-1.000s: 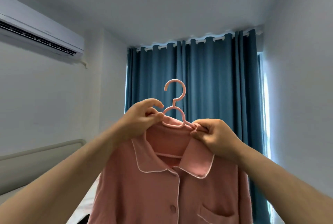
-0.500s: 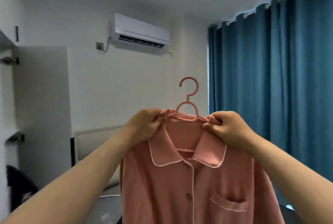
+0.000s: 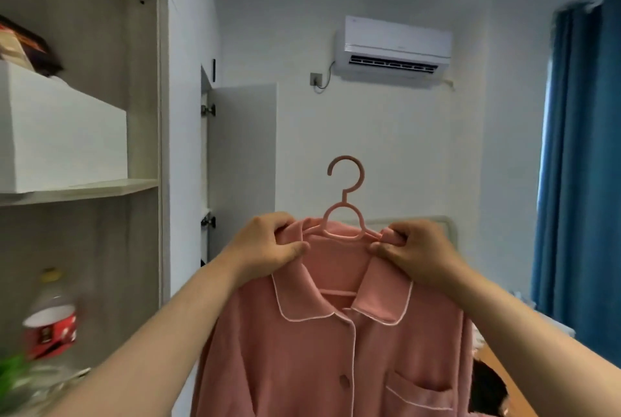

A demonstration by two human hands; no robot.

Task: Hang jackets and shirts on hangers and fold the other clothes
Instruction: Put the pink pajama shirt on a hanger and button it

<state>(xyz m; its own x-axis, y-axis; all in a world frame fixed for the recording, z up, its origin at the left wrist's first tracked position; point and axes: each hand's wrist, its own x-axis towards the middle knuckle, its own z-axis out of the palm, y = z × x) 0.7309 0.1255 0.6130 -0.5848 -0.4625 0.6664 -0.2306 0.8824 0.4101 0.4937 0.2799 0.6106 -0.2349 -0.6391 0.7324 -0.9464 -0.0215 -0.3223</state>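
The shirt (image 3: 322, 342) is salmon pink, plain, with thin white piping along collar and pocket — the hanger (image 3: 344, 201) a matching pink. Deep blue curtains (image 3: 581, 164), a white air conditioner (image 3: 393, 47) on a white wall, and a clear bottle (image 3: 50, 322) with a red label — yellow cap.

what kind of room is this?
Likely a bedroom: an open pale wood wardrobe on the left, a wall-mounted white air conditioner, long blue curtains, and what looks like a padded headboard behind the shirt.

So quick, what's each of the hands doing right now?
Left hand: closed, gripping the pink shirt at its shoulder on the hanger.
Right hand: closed, gripping the other shoulder.
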